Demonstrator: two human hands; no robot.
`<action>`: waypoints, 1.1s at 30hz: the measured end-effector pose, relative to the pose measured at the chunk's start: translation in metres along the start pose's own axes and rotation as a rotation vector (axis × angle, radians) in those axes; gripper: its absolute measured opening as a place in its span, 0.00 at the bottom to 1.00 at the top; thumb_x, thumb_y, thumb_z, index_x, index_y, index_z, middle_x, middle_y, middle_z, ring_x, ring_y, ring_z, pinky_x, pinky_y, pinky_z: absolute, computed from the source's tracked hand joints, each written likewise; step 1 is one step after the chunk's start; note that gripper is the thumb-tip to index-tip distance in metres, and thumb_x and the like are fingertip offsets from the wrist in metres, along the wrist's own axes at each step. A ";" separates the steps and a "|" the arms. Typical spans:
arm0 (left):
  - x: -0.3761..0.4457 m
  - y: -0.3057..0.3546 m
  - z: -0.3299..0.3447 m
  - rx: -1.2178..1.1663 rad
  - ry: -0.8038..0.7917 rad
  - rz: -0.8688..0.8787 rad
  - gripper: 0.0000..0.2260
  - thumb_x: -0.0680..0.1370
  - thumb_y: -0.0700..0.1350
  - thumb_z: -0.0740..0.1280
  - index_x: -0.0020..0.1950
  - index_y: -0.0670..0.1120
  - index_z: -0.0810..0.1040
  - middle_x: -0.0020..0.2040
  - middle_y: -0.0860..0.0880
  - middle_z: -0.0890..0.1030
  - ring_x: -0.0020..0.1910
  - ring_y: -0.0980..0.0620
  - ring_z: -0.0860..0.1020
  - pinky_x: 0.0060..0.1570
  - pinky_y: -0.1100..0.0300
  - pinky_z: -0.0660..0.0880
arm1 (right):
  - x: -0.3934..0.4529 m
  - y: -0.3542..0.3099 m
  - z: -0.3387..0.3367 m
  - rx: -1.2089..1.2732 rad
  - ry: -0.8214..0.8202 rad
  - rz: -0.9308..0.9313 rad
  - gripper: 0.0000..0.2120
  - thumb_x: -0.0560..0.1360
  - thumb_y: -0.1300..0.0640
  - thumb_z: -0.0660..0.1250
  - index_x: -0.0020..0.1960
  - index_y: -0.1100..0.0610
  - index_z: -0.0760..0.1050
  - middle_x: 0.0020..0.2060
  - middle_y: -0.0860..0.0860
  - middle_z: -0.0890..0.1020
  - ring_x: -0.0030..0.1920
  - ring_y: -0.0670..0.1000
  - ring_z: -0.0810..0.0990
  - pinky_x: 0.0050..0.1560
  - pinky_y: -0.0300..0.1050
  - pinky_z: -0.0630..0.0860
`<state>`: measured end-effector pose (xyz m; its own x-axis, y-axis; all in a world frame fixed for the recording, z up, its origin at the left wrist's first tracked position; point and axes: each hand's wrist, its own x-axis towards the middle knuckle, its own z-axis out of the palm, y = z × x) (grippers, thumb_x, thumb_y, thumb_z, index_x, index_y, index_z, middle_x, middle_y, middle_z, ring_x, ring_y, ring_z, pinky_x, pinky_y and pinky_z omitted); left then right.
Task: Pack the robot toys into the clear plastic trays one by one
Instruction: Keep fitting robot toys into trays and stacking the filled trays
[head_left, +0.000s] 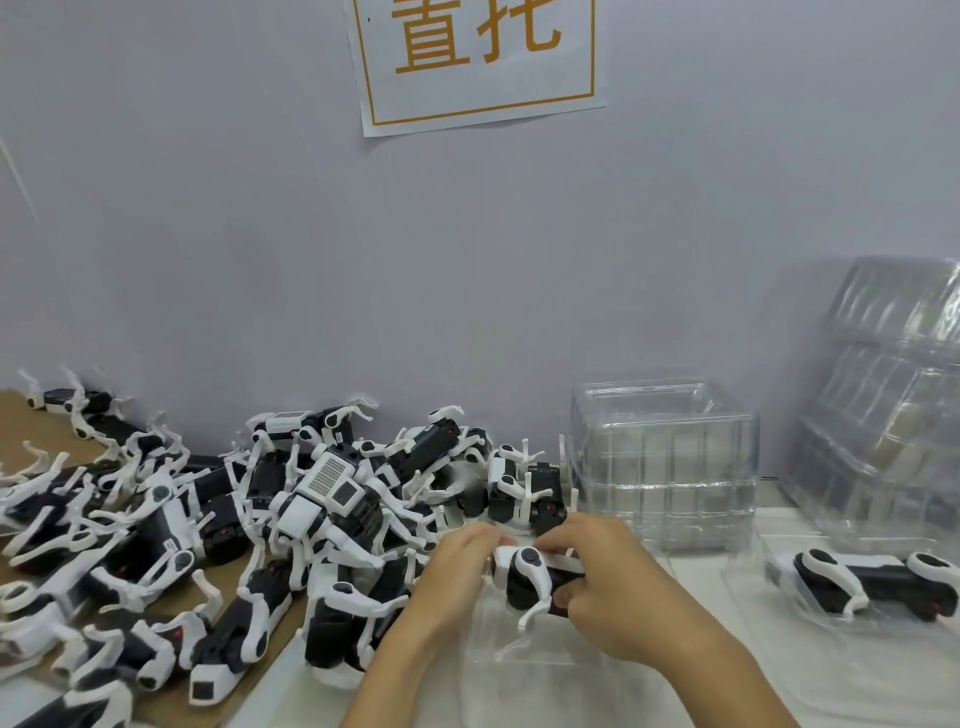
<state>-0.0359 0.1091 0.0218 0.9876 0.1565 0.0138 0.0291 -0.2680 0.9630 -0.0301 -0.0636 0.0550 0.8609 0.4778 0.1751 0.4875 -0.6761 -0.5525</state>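
Observation:
Both my hands hold one black-and-white robot toy (530, 574) low in the middle of the view. My left hand (457, 566) grips its left end and my right hand (608, 582) curls round its right end. The toy sits over a clear plastic tray (524, 644) lying on the white table; whether it rests in the tray I cannot tell. A big pile of the same robot toys (218, 519) covers the left side. To the right another robot toy (862, 582) lies packed in a clear tray (779, 618).
A stack of empty clear trays (665, 462) stands behind my hands against the wall. More clear trays (888, 389) lean at the far right. A brown cardboard sheet (31, 431) lies under the pile. A paper sign (483, 62) hangs on the wall.

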 end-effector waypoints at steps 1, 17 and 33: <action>-0.001 0.000 0.000 -0.010 -0.032 0.008 0.12 0.81 0.44 0.61 0.46 0.45 0.84 0.48 0.49 0.84 0.51 0.50 0.80 0.58 0.52 0.74 | 0.001 0.001 0.000 -0.002 0.000 -0.005 0.15 0.69 0.68 0.64 0.37 0.47 0.75 0.43 0.43 0.75 0.44 0.45 0.73 0.41 0.42 0.73; 0.004 -0.006 0.002 0.034 -0.076 -0.071 0.09 0.80 0.36 0.65 0.57 0.44 0.78 0.58 0.50 0.80 0.57 0.58 0.77 0.58 0.65 0.73 | -0.002 0.006 0.006 -0.041 -0.014 0.024 0.15 0.68 0.67 0.63 0.30 0.51 0.67 0.39 0.49 0.74 0.43 0.52 0.74 0.42 0.52 0.74; 0.003 -0.004 -0.001 0.055 -0.058 -0.207 0.17 0.71 0.32 0.65 0.52 0.51 0.81 0.53 0.45 0.83 0.57 0.49 0.80 0.65 0.49 0.74 | 0.002 0.013 0.011 -0.054 -0.071 0.123 0.14 0.73 0.64 0.67 0.56 0.54 0.82 0.56 0.51 0.77 0.57 0.52 0.77 0.49 0.43 0.74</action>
<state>-0.0331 0.1114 0.0182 0.9669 0.1593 -0.1995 0.2388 -0.2875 0.9275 -0.0235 -0.0653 0.0391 0.9029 0.4269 0.0496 0.3879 -0.7599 -0.5216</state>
